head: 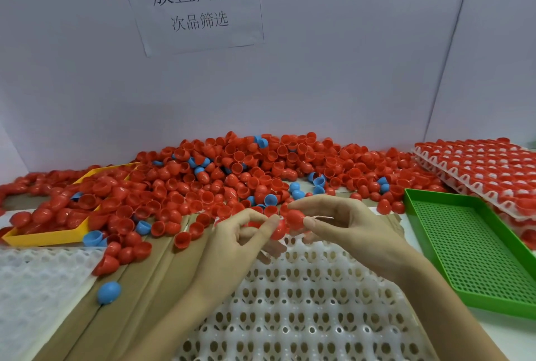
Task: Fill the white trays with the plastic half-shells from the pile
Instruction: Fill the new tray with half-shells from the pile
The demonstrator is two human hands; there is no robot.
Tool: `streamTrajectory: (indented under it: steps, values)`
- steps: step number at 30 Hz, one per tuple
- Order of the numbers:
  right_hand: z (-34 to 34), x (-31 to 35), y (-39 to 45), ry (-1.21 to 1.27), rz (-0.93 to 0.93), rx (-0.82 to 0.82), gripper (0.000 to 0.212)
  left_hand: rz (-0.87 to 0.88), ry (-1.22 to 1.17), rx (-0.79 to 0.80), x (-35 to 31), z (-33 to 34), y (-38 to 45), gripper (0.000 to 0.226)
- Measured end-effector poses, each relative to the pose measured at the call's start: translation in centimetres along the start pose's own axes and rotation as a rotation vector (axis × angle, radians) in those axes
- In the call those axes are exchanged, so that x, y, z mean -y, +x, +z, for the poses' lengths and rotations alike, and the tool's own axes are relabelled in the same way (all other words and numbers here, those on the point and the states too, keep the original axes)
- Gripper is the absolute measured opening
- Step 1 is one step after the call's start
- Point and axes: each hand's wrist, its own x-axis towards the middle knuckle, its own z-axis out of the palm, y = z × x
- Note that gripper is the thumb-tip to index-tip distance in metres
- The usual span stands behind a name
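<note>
A big pile of red half-shells [232, 169], with a few blue ones mixed in, covers the back of the table. In front of me lies a white tray [290, 302] whose visible cups hold nothing. Above its far edge my left hand [240, 233] pinches a red half-shell [279, 230] between thumb and fingers. Right beside it, my right hand [342, 221] pinches another red half-shell [295, 217]. The two shells touch each other.
A green perforated tray [470, 247] lies at the right. Behind it are stacked white trays filled with red shells [487, 169]. A yellow tray [43, 237] at the left holds red shells. Another white tray [37, 282] lies at the front left, with a loose blue shell [108, 292] beside it.
</note>
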Motion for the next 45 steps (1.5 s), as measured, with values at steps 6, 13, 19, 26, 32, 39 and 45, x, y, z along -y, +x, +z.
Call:
streamTrajectory:
  steps: [6, 13, 19, 26, 32, 39, 45]
  values:
    - [0.7, 0.2, 0.0, 0.027, -0.038, -0.087, 0.017, 0.055, -0.028, 0.054, -0.2, 0.4, 0.0, 0.02]
    - [0.9, 0.3, 0.1, 0.081, -0.095, -0.074, 0.017, -0.087, -0.338, 0.167, -0.7, -0.2, 0.0, 0.023]
    - [0.1, 0.0, 0.1, 0.061, -0.123, -0.142, 0.016, -0.114, -0.718, 0.253, -1.2, -0.5, 0.3, 0.032]
    - [-1.2, -0.9, 0.3, 0.124, -0.024, -0.226, 0.018, -0.073, -0.537, 0.105, -1.2, 0.0, 0.2, 0.018]
    - [-3.0, -1.6, 0.5, 0.358, 0.051, -0.535, 0.033, -0.028, -0.405, -0.021, -1.0, 0.0, 1.9, 0.013]
    - [-3.2, -1.3, 0.5, 0.465, 0.067, -0.584, 0.046, 0.03, -0.082, 0.042, -2.2, 3.3, 6.0, 0.022]
    - [-3.7, -1.4, 0.5, 0.504, 0.083, -0.659, 0.037, 0.18, 0.37, 0.117, -0.4, 7.0, 8.8, 0.017]
